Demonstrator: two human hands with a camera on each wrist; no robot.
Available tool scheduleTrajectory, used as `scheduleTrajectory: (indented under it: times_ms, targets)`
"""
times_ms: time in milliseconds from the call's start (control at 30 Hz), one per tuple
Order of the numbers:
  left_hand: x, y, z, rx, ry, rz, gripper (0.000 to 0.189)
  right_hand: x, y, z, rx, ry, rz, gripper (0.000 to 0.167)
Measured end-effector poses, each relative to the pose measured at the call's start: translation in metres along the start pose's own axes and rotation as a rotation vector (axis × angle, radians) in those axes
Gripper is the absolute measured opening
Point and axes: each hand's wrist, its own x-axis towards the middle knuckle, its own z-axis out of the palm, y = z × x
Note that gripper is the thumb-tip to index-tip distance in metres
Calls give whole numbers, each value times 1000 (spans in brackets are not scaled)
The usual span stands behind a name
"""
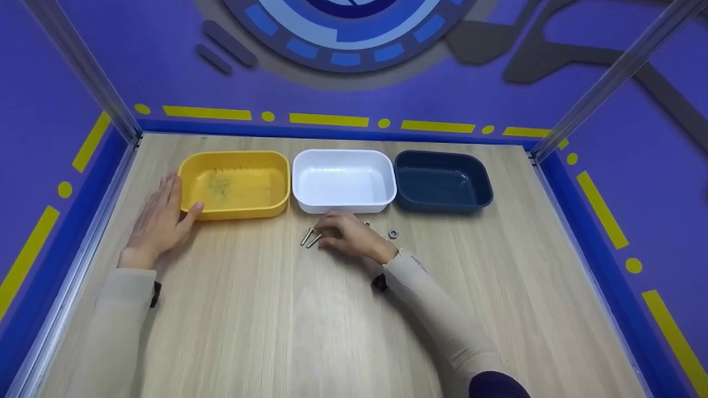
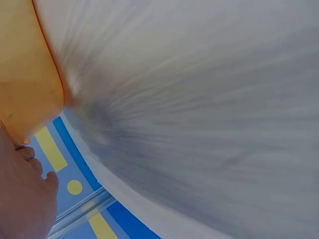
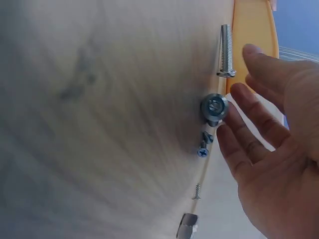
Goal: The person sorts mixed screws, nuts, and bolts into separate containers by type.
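Observation:
My left hand (image 1: pixel 163 218) rests against the left end of a yellow bin (image 1: pixel 238 214), its fingers lying along the side and the thumb at the front rim. In the left wrist view the hand (image 2: pixel 25 194) shows below the orange-looking bin wall (image 2: pixel 30 74). In front of a white bin (image 1: pixel 345 209), my right hand (image 1: pixel 351 235) hovers with bent, spread fingers beside two metal bolts (image 1: pixel 313 241). The right wrist view shows nothing between its fingers; the fingertips are close to a socket-head bolt (image 3: pixel 215 107), with another threaded bolt (image 3: pixel 227 50) near the thumb.
Small cross-head screws (image 3: pixel 202 151), a thin screw (image 3: pixel 197 191) and a nut (image 3: pixel 187 226) lie along the table beyond the hand. In the head view a nut (image 1: pixel 393 234) sits below the dark blue bin (image 1: pixel 442 208). Purple panels (image 1: pixel 343 99) enclose the wooden table (image 1: pixel 249 309).

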Motion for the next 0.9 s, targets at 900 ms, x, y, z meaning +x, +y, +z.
scheduleTrajectory:
  times_ms: [900]
  targets:
    - [2,-3,2,-11,-1,8,90,10,3,7,-31,-35,-16,8]
